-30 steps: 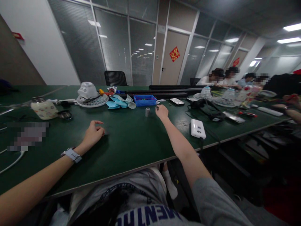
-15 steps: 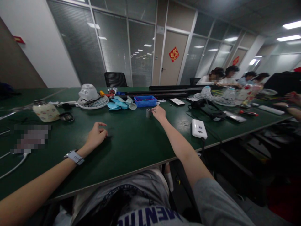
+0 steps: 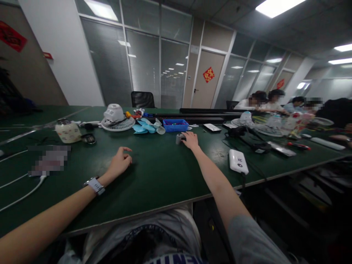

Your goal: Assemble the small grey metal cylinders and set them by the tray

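Note:
A small grey metal cylinder (image 3: 178,139) is on the green table in front of me. My right hand (image 3: 191,140) reaches in from its right side, the fingertips closed against it. The fingers partly cover the cylinder's right edge. My left hand (image 3: 121,161) rests low over the table on the left, with index finger and thumb apart and nothing between them. Beyond the cylinder sits a blue plastic tray (image 3: 176,128) with small items inside. Light-blue fan blades (image 3: 144,126) lie left of that tray.
A white fan head with its grille (image 3: 117,123) and a patterned jar (image 3: 67,132) stand at the left. To the right lie a white power bank (image 3: 238,161) with a cable, a black strapped device (image 3: 251,141) and a screwdriver (image 3: 299,146). Several people sit at the far right.
My right hand has gone from a pinch at the cylinder's top to fingers more spread against its right side. The left hand keeps its pose. The camera view has shifted.

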The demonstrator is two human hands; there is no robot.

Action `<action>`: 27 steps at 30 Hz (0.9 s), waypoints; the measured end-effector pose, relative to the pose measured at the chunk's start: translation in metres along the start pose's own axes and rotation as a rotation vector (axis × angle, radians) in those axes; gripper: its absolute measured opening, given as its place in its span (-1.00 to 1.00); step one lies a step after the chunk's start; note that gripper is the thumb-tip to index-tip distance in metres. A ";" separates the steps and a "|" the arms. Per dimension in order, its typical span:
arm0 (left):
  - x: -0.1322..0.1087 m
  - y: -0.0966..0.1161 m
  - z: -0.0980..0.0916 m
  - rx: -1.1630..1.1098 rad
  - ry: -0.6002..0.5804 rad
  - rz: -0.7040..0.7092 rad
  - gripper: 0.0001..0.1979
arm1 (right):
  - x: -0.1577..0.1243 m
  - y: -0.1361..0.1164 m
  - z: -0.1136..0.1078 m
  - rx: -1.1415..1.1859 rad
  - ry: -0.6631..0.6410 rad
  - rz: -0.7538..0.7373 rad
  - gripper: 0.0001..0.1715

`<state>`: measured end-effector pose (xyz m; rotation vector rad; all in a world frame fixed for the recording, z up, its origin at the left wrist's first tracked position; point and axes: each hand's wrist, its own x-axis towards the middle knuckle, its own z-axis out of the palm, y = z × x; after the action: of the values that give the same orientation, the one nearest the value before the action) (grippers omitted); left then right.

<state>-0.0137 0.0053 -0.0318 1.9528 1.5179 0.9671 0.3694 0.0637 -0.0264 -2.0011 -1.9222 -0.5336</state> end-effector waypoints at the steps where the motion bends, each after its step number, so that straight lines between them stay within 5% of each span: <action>1: 0.000 0.000 0.000 -0.005 0.002 0.005 -0.60 | 0.004 0.000 0.003 -0.010 -0.038 -0.026 -0.42; 6: -0.003 -0.002 0.000 -0.025 -0.002 0.037 -0.63 | 0.022 0.000 0.008 -0.083 -0.193 -0.123 -0.45; 17: -0.004 -0.001 -0.001 -0.001 -0.022 0.058 -0.65 | 0.047 0.002 0.009 -0.080 -0.247 -0.179 -0.52; 22: -0.006 0.002 -0.002 0.010 -0.025 0.068 -0.65 | 0.039 0.009 0.008 -0.026 -0.169 -0.103 -0.47; 27: -0.006 0.005 0.000 0.022 -0.039 0.078 -0.68 | 0.015 0.020 0.015 0.192 0.071 0.144 -0.48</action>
<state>-0.0116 -0.0013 -0.0298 2.0484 1.4461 0.9419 0.3905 0.0834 -0.0323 -1.9511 -1.7032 -0.3628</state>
